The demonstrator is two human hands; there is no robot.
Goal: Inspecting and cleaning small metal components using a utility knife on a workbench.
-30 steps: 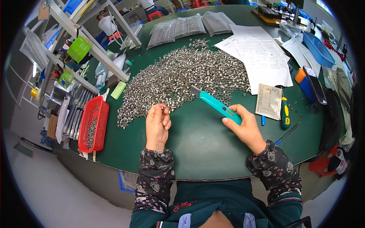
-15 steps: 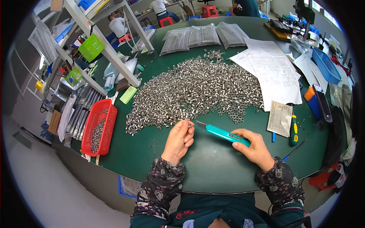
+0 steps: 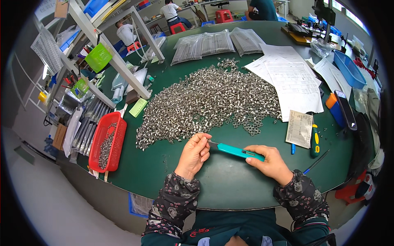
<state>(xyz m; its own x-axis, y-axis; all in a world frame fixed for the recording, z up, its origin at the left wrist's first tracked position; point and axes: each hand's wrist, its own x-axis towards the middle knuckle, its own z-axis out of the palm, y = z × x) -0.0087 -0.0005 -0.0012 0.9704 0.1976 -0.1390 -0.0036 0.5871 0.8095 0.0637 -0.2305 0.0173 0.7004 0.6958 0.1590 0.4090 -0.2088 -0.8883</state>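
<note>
My right hand [image 3: 271, 161] is wrapped round the teal handle of a utility knife [image 3: 236, 151]. Its extended blade points left and meets the fingertips of my left hand [image 3: 194, 155]. Those fingers are pinched together on a small metal ring, mostly hidden between thumb and forefinger. Just beyond both hands spreads a wide pile of small metal rings [image 3: 213, 98] on the green table [image 3: 230, 184].
A red basket [image 3: 119, 141] with some metal parts stands at the left edge. Clear bags of rods [image 3: 217, 43] lie behind the pile. On the right are papers [image 3: 293, 90], a card [image 3: 299, 128], a yellow-green handled tool [image 3: 314, 141] and a phone [image 3: 346, 110]. A shelf frame rises at the left.
The knife has moved left and slightly down, bringing its blade to my left fingertips. My right hand has shifted left with it. The view has shifted slightly.
</note>
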